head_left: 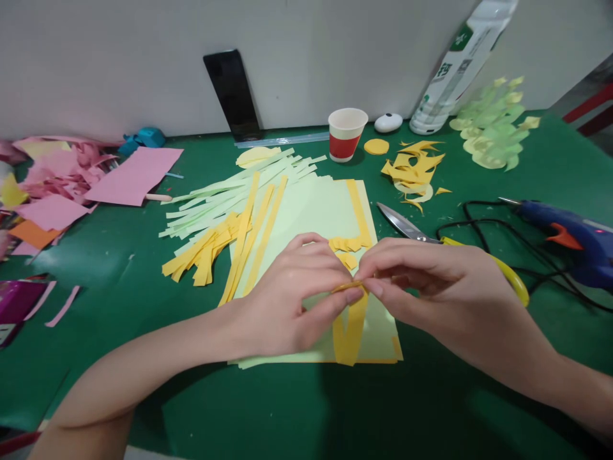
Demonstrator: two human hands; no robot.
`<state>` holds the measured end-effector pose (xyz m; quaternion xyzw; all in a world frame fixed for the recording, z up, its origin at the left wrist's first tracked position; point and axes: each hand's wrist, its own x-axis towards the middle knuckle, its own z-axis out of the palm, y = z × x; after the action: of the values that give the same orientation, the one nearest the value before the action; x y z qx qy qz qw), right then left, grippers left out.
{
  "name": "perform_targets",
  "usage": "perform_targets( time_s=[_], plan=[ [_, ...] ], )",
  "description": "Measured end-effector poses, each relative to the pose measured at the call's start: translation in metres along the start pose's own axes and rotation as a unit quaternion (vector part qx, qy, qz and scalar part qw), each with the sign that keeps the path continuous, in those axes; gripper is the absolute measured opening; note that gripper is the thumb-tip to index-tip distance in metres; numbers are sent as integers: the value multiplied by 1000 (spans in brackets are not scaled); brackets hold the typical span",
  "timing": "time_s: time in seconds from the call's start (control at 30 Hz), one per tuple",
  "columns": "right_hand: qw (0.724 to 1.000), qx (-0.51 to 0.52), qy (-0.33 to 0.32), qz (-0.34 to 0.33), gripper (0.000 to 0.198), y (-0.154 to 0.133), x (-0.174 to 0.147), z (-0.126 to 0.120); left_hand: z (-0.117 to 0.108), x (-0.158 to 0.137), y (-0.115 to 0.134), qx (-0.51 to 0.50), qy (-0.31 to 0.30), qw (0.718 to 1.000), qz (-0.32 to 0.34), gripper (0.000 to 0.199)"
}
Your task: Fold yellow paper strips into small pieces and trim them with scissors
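Note:
Between the fingertips of my left hand (306, 294) and my right hand (421, 281) is a small strip of yellow paper (345, 287), seen nearly edge-on. Both hands pinch it, thumb against fingers. Beneath them lie pale green paper sheets (311, 211). A folded yellow paper strip (352, 338) forms a V on the sheets, just below my fingers. Small yellow paper pieces (349, 245) sit in a row behind my fingertips. Long yellow strips (244, 243) rest left of my left hand, beside a pile of short yellow strips (205, 252) and light green strips (215, 198).
Scissors (405, 223) with yellow handles lie partly under my right hand. A blue glue gun (565, 236) with a black cord is at the right. Behind stand a paper cup (347, 134), a phone (233, 96) and paper flowers (498, 128). Pink paper (136, 172) is piled left.

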<state>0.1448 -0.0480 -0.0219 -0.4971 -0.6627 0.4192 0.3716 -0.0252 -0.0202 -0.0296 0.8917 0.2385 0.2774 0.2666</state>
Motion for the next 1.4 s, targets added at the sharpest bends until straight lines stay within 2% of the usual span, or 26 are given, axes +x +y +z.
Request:
perform_targets(
  time_s=[0.2, 0.37, 0.5, 0.67, 0.87, 0.93, 1.03, 1.13, 1.23, 1.4],
  plan=[
    [999, -31, 28, -15, 20, -3, 1, -1, 0, 0, -2, 3, 26, 1000, -1, 22],
    [998, -33, 40, -26, 8, -5, 1, -1, 0, 1, -2, -4, 46, 999, -4, 21],
    [996, -61, 46, -33, 11, -5, 1, 1, 0, 2, 0, 22, 56, 998, -18, 17],
    [988, -120, 50, -77, 14, -2, -3, 2, 0, 2, 0, 54, 105, 993, -8, 5],
    [971, -182, 61, -139, 15, 3, -6, 5, -2, 2, 0, 94, 101, 990, 2, 9],
    [971, -183, 60, -141, 16, 3, -6, 6, -1, 1, 0, 87, 97, 992, -5, 10],
    [981, -156, 51, -105, 16, 2, -5, 6, -1, 1, 0, 62, 90, 994, -25, 11],
    [996, -79, 33, -9, 14, -2, -2, 3, -3, 1, -1, 12, 87, 994, -58, 13],
    [997, 24, 24, 73, 11, -3, 2, -2, -4, 2, -3, -66, 90, 989, -94, 17],
    [989, 111, 29, 95, 10, 1, 5, -5, -1, 1, -6, -116, 75, 985, -105, 8]
  ],
)
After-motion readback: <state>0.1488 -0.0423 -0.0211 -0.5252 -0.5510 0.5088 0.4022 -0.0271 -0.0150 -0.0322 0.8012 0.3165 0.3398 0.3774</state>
